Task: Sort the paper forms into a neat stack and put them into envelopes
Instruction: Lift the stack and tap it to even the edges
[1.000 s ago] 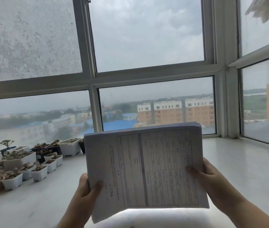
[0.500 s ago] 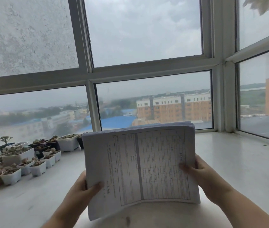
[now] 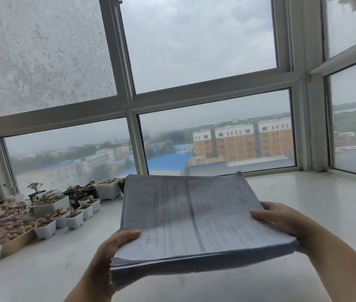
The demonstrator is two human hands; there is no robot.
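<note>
A wide white bench runs under the windows, its pale surface smooth and faintly glossy. All that stands on it is gathered at its left end. A long tan tray of pinkish succulents sits there near the left edge. Just beside the tray, toward the glass, stand small white square pots of succulents in loose rows, some touching. Beyond the tray, nearer the window, a larger white rectangular planter and a few dark pots hold more little plants.
</note>
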